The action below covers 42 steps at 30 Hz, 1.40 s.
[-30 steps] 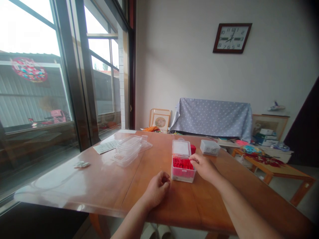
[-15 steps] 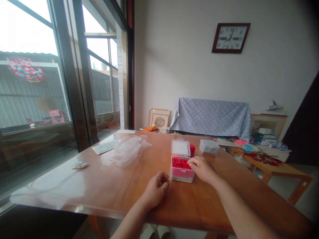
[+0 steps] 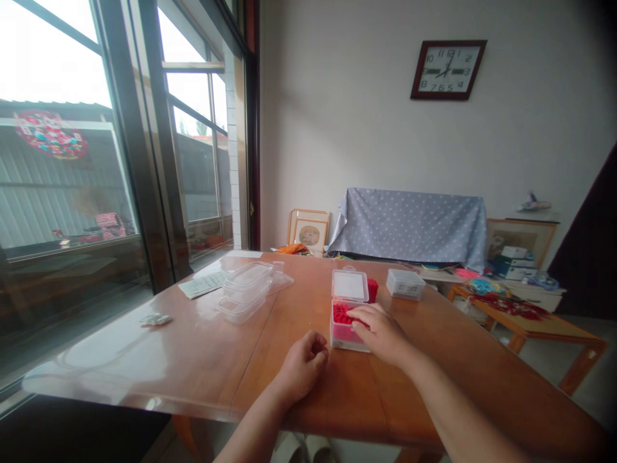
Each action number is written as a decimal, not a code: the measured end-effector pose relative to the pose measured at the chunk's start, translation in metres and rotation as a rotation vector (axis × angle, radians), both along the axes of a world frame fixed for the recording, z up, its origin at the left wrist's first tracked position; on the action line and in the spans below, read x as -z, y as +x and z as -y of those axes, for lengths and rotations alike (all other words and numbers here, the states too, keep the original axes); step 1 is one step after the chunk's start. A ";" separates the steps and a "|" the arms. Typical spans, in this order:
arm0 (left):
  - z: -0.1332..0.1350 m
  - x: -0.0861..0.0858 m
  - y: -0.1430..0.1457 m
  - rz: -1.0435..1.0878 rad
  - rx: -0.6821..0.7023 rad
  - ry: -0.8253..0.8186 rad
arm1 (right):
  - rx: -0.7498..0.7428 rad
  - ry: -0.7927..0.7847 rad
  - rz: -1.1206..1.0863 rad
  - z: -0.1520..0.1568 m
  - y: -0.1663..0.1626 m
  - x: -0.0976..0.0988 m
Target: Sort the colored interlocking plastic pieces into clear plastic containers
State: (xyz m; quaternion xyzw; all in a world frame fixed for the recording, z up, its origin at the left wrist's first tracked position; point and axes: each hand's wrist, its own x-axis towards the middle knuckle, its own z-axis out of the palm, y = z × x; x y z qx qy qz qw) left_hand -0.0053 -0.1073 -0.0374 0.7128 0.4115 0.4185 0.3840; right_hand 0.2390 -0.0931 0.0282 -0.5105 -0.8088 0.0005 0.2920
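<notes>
My right hand (image 3: 378, 331) lies flat over the open box (image 3: 348, 321) of red pieces near the middle of the table (image 3: 202, 360), fingers spread loosely on the contents and gripping nothing that I can make out, with the box's clear lid (image 3: 349, 285) standing up at the far side. My left hand (image 3: 303, 366) rests on the wood just left of the box, curled into a loose fist; I cannot tell whether anything is inside it. Farther off sit a stack of clear tubs (image 3: 245, 289) to the left and a small white case (image 3: 405, 283) to the right.
</notes>
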 end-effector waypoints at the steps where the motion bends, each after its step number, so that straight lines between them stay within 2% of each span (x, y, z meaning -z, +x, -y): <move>1: 0.000 0.000 0.000 0.004 -0.001 0.001 | -0.017 -0.006 0.010 0.002 -0.005 0.000; 7: 0.001 -0.001 0.000 0.014 0.007 0.000 | -0.001 -0.036 0.016 -0.003 -0.021 -0.006; 11: 0.000 -0.001 0.000 0.015 0.005 -0.003 | 0.009 -0.109 0.067 -0.015 -0.023 -0.010; 18: 0.000 -0.001 -0.001 0.028 0.012 -0.012 | 0.010 -0.200 0.183 -0.029 -0.023 -0.005; 23: -0.001 0.002 0.000 0.029 0.006 -0.006 | 0.077 -0.249 0.225 -0.030 -0.022 -0.002; 30: -0.002 0.005 -0.001 0.039 0.017 -0.003 | 0.105 -0.219 0.211 -0.021 -0.024 -0.006; 34: -0.001 0.002 -0.002 0.046 0.020 -0.011 | 0.049 -0.167 0.128 -0.012 -0.023 -0.015; 39: 0.001 -0.002 -0.001 0.054 0.020 -0.025 | 0.078 -0.090 -0.027 -0.004 -0.002 -0.027; 42: 0.001 -0.003 -0.001 0.045 0.014 -0.024 | 0.116 -0.050 -0.020 0.002 0.014 -0.022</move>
